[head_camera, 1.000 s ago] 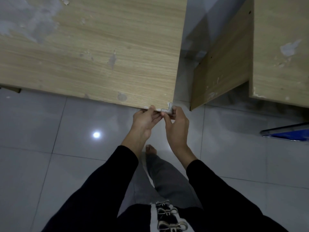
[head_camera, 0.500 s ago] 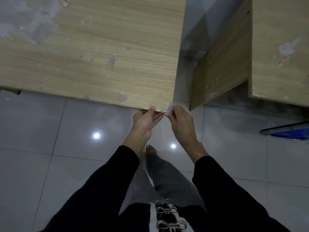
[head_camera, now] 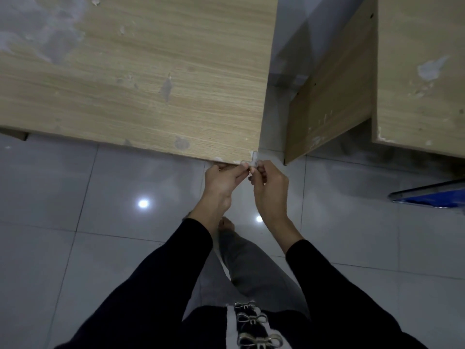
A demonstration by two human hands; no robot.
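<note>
A small clear plastic corner guard [head_camera: 254, 158] sits on the near right corner of a worn light-wood table [head_camera: 141, 79]. My left hand [head_camera: 222, 178] has its fingers curled against the table's front edge, fingertips pinching the guard's left arm. Close on the right, my right hand [head_camera: 270, 187] pinches the guard's near end between thumb and curled fingers. Both hands meet at the corner. The underside of the guard is hidden by the fingers.
A second wooden table [head_camera: 417, 71] stands to the right, its side panel [head_camera: 329, 96] across a narrow gap. A blue-edged object [head_camera: 430, 196] lies on the glossy grey tiled floor [head_camera: 75, 197] at right. My leg and bare foot [head_camera: 226, 225] are below the hands.
My right hand has turned and slid slightly right and lower at the corner, its fingers curling tighter on the guard. The left hand has stayed at the table edge.
</note>
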